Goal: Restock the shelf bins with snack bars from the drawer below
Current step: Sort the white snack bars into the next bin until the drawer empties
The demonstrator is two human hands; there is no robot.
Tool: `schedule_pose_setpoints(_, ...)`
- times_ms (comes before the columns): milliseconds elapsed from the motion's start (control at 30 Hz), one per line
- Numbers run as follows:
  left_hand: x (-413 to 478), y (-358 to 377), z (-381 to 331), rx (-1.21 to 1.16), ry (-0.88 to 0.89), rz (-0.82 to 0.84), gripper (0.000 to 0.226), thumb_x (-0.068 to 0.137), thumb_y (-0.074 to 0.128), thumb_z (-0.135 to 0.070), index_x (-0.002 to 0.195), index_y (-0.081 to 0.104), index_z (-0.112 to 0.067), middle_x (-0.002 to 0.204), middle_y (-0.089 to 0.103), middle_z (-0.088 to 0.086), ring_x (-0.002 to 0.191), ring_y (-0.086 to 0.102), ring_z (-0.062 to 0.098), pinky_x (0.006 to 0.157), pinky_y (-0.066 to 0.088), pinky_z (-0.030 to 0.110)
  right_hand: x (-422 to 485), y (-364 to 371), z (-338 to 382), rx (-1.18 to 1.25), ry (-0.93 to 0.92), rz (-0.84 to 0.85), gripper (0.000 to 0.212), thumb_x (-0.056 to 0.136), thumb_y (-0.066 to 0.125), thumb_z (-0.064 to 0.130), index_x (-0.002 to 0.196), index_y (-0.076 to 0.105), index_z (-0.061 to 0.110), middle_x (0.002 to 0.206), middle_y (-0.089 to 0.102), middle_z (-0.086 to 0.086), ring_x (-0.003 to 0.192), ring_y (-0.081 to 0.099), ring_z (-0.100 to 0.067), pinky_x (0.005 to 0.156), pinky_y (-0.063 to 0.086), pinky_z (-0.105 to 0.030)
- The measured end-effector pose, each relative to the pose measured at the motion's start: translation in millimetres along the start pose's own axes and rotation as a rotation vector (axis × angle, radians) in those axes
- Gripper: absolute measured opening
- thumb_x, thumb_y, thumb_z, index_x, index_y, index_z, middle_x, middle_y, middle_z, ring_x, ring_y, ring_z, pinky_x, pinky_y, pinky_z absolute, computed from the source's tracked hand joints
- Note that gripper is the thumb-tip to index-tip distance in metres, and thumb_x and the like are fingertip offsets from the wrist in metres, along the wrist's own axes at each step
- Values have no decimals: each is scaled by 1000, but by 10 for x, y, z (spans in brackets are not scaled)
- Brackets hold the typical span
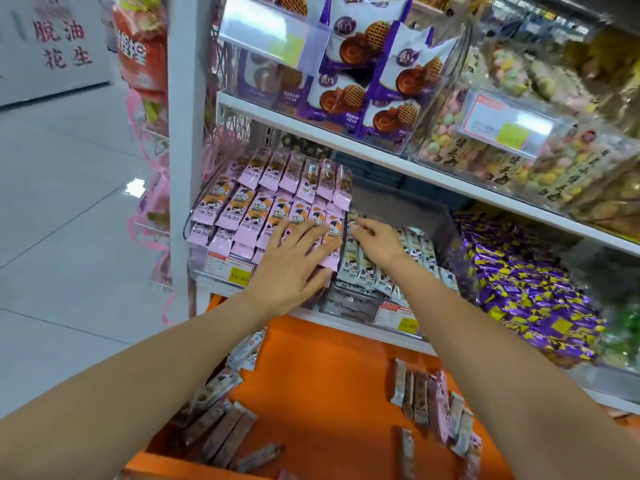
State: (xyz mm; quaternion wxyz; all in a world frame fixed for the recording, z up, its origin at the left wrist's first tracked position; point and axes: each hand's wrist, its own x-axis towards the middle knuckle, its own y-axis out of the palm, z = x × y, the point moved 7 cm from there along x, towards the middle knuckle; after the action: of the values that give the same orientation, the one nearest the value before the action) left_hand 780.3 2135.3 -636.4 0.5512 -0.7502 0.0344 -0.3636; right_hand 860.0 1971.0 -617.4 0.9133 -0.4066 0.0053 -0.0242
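Pink snack bars [277, 209] stood packed in the left shelf bin [196, 259], the left hand [294, 261] flat on them, fingers spread; the right hand [375, 242] touched the white bars [367, 271] beside — pinching or not, unclear. A hard push might tip the front row into the orange drawer [329, 382] below

We're looking at a shop here, a snack aisle by the look of it. White shelves [346, 145] are running in tiers, carrying clear bins [462, 57] that are brimming with wrapped goods: pink snack bars [263, 209], waffle biscuit packets [363, 64], purple sweets [519, 282]. Printed price tags [227, 268] are sitting on the bin fronts. An orange drawer [322, 375] is standing open below, and a glossy tiled floor [69, 237] is stretching away on the left.
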Motion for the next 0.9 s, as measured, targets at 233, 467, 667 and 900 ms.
schedule_pose_setpoints(233,-200,-272,-208,45,41,-141,41,87,42,-32,120,58,-14,123,53,11,115,44,27,97,30,41,-618,-222,281,151,-228,-160,14,97,56,21,103,68,24,100,68,0,86,63,-13,82,55,-35)
schedule_pose_setpoints(467,-565,-37,-341,-82,140,80,27,83,39,-29,90,61,-14,85,55,3,74,55,22,58,38,30,-1441,20,197,348,-285,-78,20,96,55,9,84,67,18,69,64,0,53,55,0,52,47,-21)
schedule_pose_setpoints(667,-1174,885,100,-97,-201,595,19,93,54,-31,108,62,-23,112,55,1,104,56,23,79,49,35,-1670,656,-525,304,-134,97,13,96,57,11,90,69,9,73,66,-7,55,56,0,55,49,-21)
schedule_pose_setpoints(900,-1620,1647,313,1,-318,960,46,98,50,-37,142,43,-26,147,36,9,134,37,30,104,40,39,-1505,1498,-1506,166,99,388,24,96,59,12,120,62,6,86,56,5,70,57,-9,61,44,-18)
